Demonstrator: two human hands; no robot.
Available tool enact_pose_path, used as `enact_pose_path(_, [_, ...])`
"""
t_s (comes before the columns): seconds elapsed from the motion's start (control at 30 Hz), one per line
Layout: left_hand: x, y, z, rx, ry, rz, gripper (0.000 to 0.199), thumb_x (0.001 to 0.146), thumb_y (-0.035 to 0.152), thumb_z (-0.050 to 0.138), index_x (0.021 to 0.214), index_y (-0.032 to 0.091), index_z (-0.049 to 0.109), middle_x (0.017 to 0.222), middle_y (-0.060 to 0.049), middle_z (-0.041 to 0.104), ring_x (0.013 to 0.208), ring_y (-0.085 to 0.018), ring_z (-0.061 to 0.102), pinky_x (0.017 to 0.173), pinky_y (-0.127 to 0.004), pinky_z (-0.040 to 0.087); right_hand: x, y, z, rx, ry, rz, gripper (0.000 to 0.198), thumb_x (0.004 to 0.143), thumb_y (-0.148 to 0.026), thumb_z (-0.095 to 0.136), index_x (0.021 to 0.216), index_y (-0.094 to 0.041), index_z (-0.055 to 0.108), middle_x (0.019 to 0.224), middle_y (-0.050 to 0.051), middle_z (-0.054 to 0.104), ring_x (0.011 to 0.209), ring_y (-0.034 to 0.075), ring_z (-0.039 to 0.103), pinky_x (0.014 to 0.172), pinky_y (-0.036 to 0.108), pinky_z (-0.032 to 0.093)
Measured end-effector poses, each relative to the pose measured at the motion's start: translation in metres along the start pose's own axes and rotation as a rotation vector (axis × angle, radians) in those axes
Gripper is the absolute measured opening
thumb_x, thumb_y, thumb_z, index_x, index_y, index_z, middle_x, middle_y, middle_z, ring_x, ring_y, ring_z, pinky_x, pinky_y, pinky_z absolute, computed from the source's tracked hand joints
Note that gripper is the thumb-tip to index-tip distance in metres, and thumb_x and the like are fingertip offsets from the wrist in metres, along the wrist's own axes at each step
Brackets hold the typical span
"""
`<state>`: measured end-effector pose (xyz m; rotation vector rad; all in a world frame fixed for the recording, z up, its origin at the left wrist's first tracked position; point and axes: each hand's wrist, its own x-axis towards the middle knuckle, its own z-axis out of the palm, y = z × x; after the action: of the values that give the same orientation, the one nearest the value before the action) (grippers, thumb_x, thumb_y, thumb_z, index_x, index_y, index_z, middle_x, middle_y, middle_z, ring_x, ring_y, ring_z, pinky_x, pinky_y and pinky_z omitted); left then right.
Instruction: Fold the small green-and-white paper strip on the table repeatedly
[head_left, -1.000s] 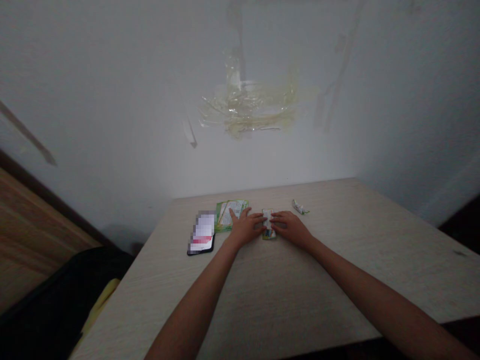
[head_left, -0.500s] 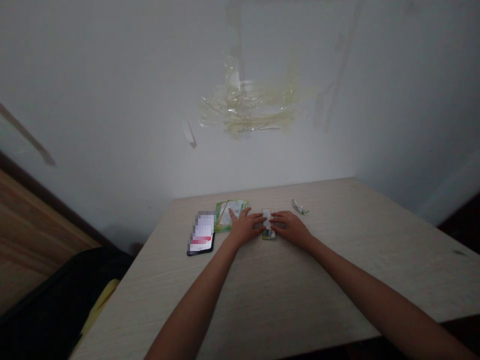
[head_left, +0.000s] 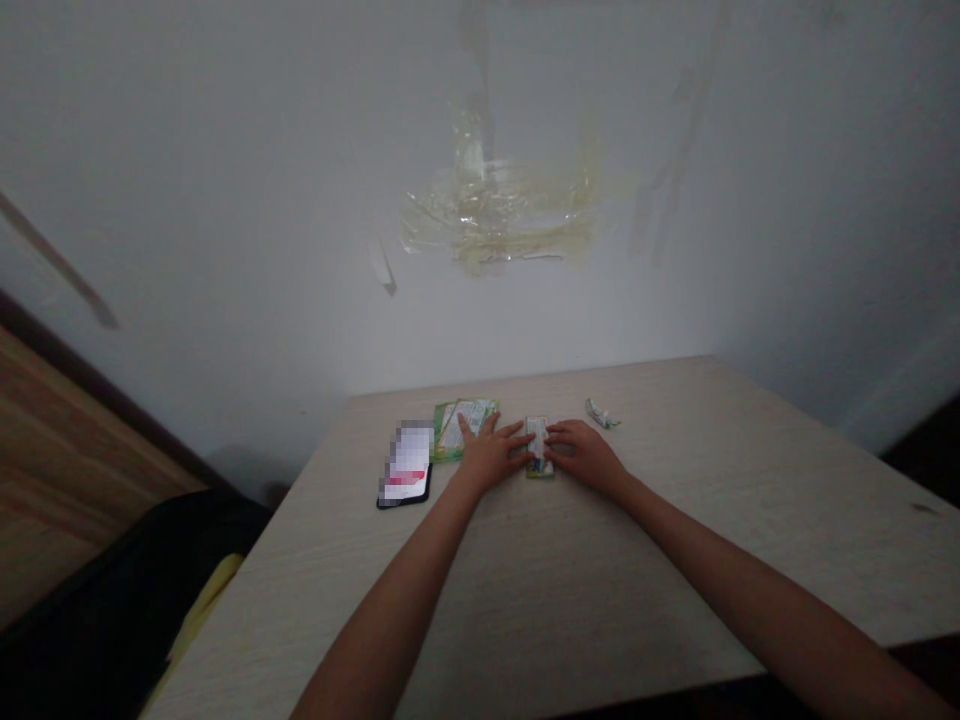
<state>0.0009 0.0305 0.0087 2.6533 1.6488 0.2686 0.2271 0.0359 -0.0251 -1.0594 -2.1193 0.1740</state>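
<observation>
A small folded wrapper [head_left: 538, 462], whitish print with green and blue at its near end, lies flat on the table between my hands. My left hand [head_left: 489, 455] rests with fingers spread, fingertips at the wrapper's left edge. Its thumb and index finger reach over the near right part of some flat green-and-white packets [head_left: 448, 440]. On the other side, my right hand [head_left: 583, 452] has its fingers stretched out, tips at the wrapper's right edge. Neither hand's fingers wrap around it.
A phone [head_left: 406, 468] with a lit, blurred screen lies left of the packets. A small crumpled wrapper piece [head_left: 600, 413] is beyond my right hand. The pale wooden table [head_left: 570, 590] meets a wall [head_left: 300, 200] with old tape. Dark and yellow cloth [head_left: 202, 610] sits at left.
My left fingertips have drawn back slightly from over the wrapper, and my right fingers have shifted a little toward its right edge. More of the wrapper's middle shows. The view has moved slightly.
</observation>
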Motion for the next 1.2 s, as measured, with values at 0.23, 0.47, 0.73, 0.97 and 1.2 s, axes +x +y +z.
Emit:
enact_pose_path(0.23, [-0.002,-0.001,0.0,0.019,0.004,-0.026,0.046,0.089,0.07,0.038,0.132,0.059,0.048,0.151,0.011,0.045,0.145,-0.041,0.024,0.1,-0.084,-0.011,0.001,0.007,0.002,-0.056,-0.021,0.014,0.012,0.087,-0.03,0.067,0.088,-0.027,0.079,0.107,0.007,0.073,0.109,0.027,0.061,0.097,0.045,0.047])
enact_pose_path(0.47, [-0.002,0.0,-0.001,0.0,-0.013,-0.047,0.046,0.088,0.072,0.038,0.131,0.06,0.048,0.152,0.012,0.044,0.146,-0.041,0.022,0.102,-0.081,-0.014,0.0,0.014,0.006,0.003,0.011,0.113,0.014,0.087,-0.029,0.066,0.086,-0.023,0.079,0.106,0.009,0.072,0.1,0.024,0.064,0.093,0.042,0.049])
enact_pose_path(0.73, [-0.001,0.0,-0.001,-0.002,-0.032,-0.052,0.047,0.088,0.072,0.038,0.132,0.06,0.048,0.154,0.011,0.042,0.146,-0.042,0.021,0.101,-0.083,-0.013,0.002,0.007,0.001,-0.05,-0.006,0.11,0.013,0.084,-0.027,0.067,0.079,-0.021,0.078,0.101,0.01,0.072,0.097,0.024,0.063,0.091,0.04,0.049])
enact_pose_path(0.97, [-0.001,-0.001,0.001,0.011,-0.016,-0.044,0.046,0.088,0.072,0.038,0.132,0.061,0.046,0.153,0.012,0.042,0.146,-0.041,0.02,0.101,-0.083,-0.012,0.003,0.004,0.004,-0.044,0.008,0.164,0.011,0.082,-0.026,0.069,0.078,-0.02,0.076,0.099,0.009,0.069,0.095,0.022,0.062,0.09,0.037,0.048])
enact_pose_path(1.2, [-0.001,-0.001,0.0,-0.001,-0.018,-0.05,0.046,0.088,0.071,0.039,0.132,0.061,0.047,0.153,0.012,0.042,0.146,-0.041,0.02,0.102,-0.082,-0.013,0.001,0.006,0.004,-0.002,0.036,0.155,0.012,0.085,-0.025,0.067,0.083,-0.02,0.077,0.099,0.009,0.068,0.094,0.022,0.062,0.089,0.037,0.048])
